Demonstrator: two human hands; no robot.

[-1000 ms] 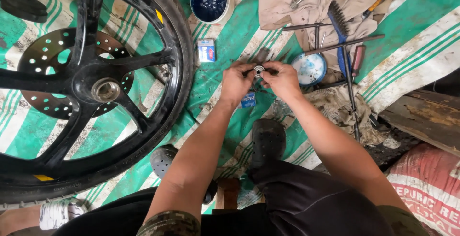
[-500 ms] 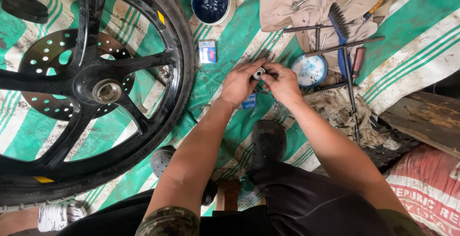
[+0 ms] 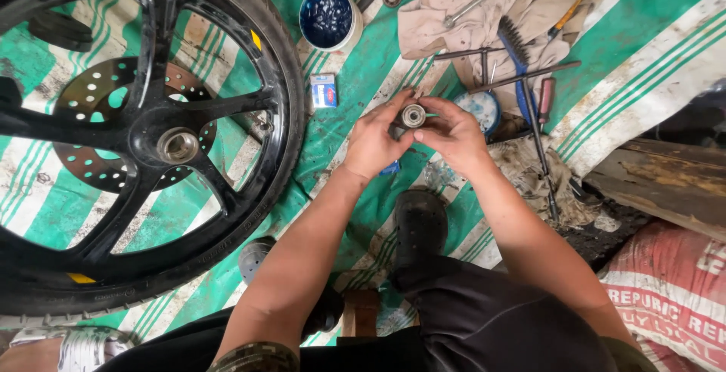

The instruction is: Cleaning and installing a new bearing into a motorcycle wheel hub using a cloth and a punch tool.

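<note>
We are gripping a small round silver metal bearing [image 3: 413, 116] between our left hand [image 3: 376, 143] and right hand [image 3: 454, 134], both clenching it, above the green-and-white striped tarp [image 3: 355, 77].

surface: green-white striped tarp [image 3: 355, 77] | on it: motorcycle wheel [image 3: 136, 145], grease tub [image 3: 327, 18], rag [image 3: 484, 17]

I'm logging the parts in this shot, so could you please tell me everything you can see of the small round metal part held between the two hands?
The small round metal part looks like a bearing: a silvery ring around a darker centre, its flat face turned up to the camera. The left hand and right hand pinch it between fingertips from both sides, above the green-and-white striped tarp. Its sides and underside are hidden.
</note>
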